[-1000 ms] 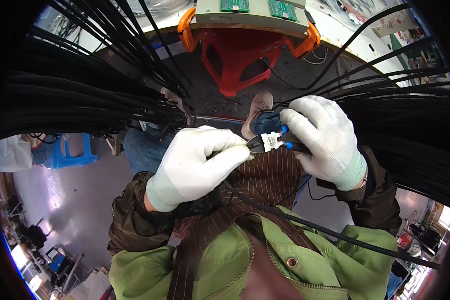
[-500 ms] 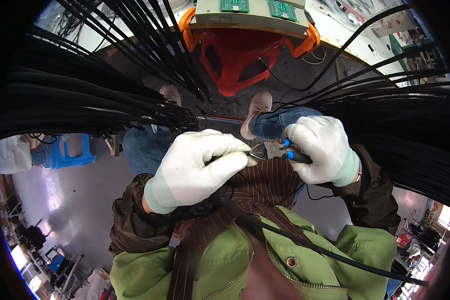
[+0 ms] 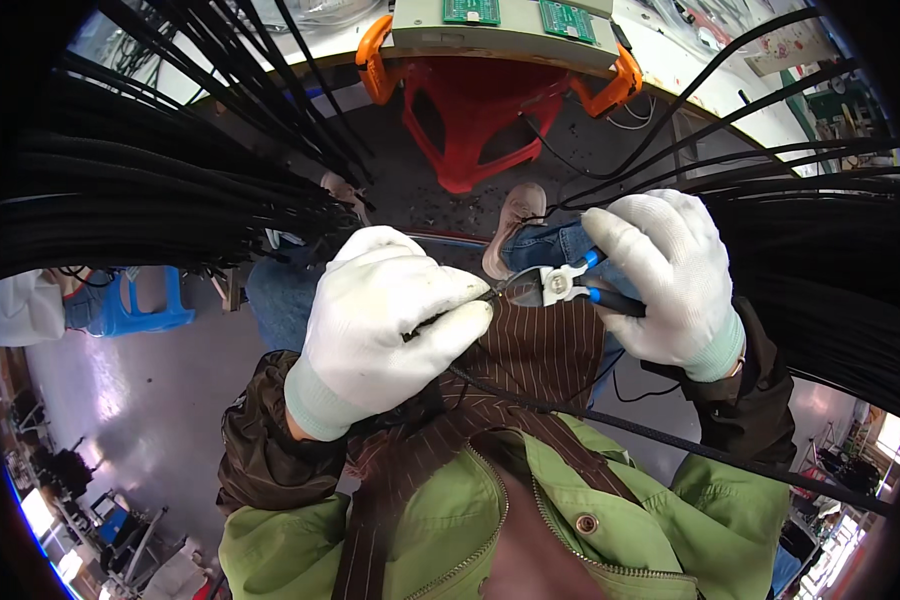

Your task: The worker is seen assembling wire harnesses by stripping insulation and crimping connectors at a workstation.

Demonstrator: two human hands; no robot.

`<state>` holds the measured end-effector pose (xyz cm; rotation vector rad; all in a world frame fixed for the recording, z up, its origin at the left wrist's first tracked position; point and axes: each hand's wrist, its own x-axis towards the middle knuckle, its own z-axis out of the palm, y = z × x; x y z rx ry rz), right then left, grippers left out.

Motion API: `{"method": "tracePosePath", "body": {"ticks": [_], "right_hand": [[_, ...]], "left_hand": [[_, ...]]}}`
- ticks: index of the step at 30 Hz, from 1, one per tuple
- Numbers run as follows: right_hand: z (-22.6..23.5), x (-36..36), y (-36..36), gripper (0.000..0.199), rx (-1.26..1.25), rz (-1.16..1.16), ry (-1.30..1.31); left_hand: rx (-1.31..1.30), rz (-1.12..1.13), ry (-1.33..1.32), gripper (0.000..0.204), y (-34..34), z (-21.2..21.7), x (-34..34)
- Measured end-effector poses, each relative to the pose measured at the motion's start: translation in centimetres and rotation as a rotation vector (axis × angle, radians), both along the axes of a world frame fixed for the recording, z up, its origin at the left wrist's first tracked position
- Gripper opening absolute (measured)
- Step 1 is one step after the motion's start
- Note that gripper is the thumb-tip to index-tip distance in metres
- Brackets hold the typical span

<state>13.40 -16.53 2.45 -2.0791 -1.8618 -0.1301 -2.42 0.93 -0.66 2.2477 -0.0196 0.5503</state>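
Right hand (image 3: 670, 280) looser than before, pliers (image 3: 558, 286) spread wider

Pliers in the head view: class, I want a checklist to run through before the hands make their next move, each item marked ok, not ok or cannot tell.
1. Right hand holds the pliers by the handles: ok.
2. Handles spread apart: ok.
3. Left hand pinches the thin dark piece between its fingers: ok.
4. Pliers' jaws touching that piece: cannot tell, too small.
5. White gloves on both hands: ok.
6. Floor near the red stool free of scraps: not ok, dark bits lie scattered.
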Motion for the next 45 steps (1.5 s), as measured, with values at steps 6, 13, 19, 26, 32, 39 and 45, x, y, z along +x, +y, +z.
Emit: {"method": "tracePosePath", "body": {"ticks": [6,13,19,26,32,39,45], "right_hand": [[0.2,0.2,0.0,0.056,-0.042,0.039,-0.060],[0.0,0.4,-0.1,0.046,-0.154,0.122,0.144],[-2.1,0.2,-0.7,0.027,-0.265,0.121,0.859],[-3.1,-0.8,-0.9,0.024,-0.280,-0.265,1.933],[-3.4,-0.8,-0.5,0.042,-0.134,-0.148,0.788],[-3.0,-1.4,0.6,0.063,0.110,-0.109,0.093],[-2.4,-1.3,1.0,0.070,0.173,-0.091,-0.095]], "left_hand": [[0.089,-0.037,0.037,0.012,-0.2,0.4,0.3],[0.131,-0.062,0.007,0.014,0.0,0.2,0.1],[0.141,-0.031,-0.031,0.016,0.0,0.5,0.1],[0.161,0.056,-0.068,0.013,0.2,-0.4,-0.3],[-0.395,0.209,0.101,0.009,-0.4,-1.6,-0.8],[-1.077,0.111,0.379,0.020,-1.0,-0.5,-0.8],[-1.225,0.086,0.292,0.025,-1.5,-1.0,-0.6]]}}
